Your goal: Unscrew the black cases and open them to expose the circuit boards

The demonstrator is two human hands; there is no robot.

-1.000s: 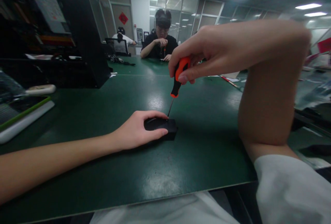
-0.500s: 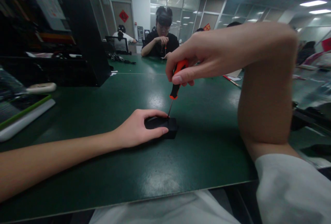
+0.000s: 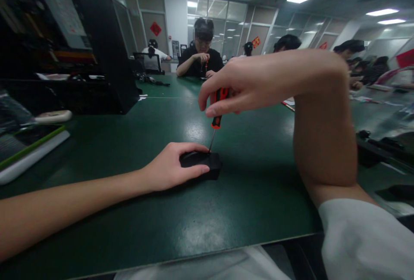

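Observation:
My left hand (image 3: 176,166) lies on the green table and grips a small black block-shaped case (image 3: 214,166) between thumb and fingers. My right hand (image 3: 234,84) is closed round the orange and black handle of a screwdriver (image 3: 216,121). The screwdriver tilts slightly, its thin metal shaft running down to the far edge of the case's top, beside my left fingertips. Whether the tip sits in a screw is too small to tell.
A black shelf unit (image 3: 121,73) stands at the left, with a white tray with a green rim (image 3: 35,150) nearer me. Across the green table (image 3: 145,237) a person in black (image 3: 202,58) holds a similar screwdriver. Dark items (image 3: 384,146) lie at the right.
The camera view has tilted up slightly. My right hand has turned on the screwdriver handle, and its fingers sit differently. The left hand and the case stay in place.

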